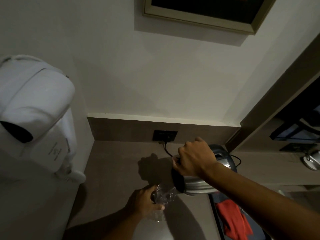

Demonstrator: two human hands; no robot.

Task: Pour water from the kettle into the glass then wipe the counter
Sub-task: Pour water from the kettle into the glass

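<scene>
writing: small print on the white appliance [34, 118] far to the left of my hands, too blurred to read. No brand visible on anything else.
right hand [194, 160]: my fingers are wrapped tight round the handle of the kettle [195, 183], knuckles up, forearm coming in from the lower right.
kettle: steel body with a dark lid end, tipped hard over toward my left, lid end pointing down at the glass. It hangs directly under and in front of my right grip, clear of the counter.
left hand [147, 201]: my fingers are closed round the glass [163, 196], holding it from its left side.
glass: clear, tilted, mouth turned up toward the kettle's low end, the two almost touching. It sits just below and left of my right grip.
water: cannot tell if any is flowing, too dark and blurred at the rim.
counter [117, 170]: grey-brown, under both hands; hand and kettle shadow falls on it just beyond my left grip.
socket [165, 135]: black plate on the back panel, beyond my right hand, cord running from it toward the kettle side.
red cloth [232, 217]: below my right forearm, in a dark tray [213, 210] off the counter's right edge.
</scene>
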